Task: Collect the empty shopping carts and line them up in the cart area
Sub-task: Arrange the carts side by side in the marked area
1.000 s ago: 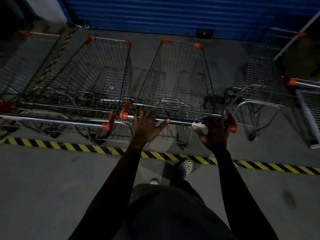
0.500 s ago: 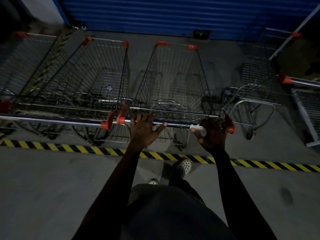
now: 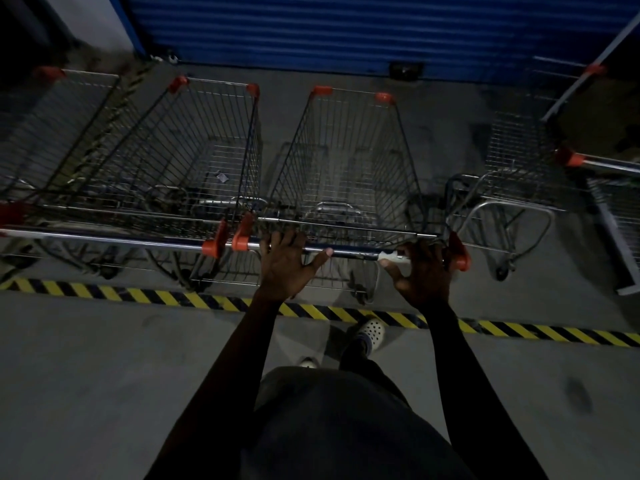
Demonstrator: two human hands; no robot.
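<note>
cart standing beyond striped floor tape, just right of neighbouring cart | left hand hooking fingers over handle, thumb lying along it | right hand curling round its right end | likely squaring cart into row

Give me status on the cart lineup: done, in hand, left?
Done: far-left cart and left cart stand side by side behind the striped line. In hand: middle cart, handle nearly level with theirs, left hand and right hand gripping it. Left: right cart looks askew, apart from the row.
</note>
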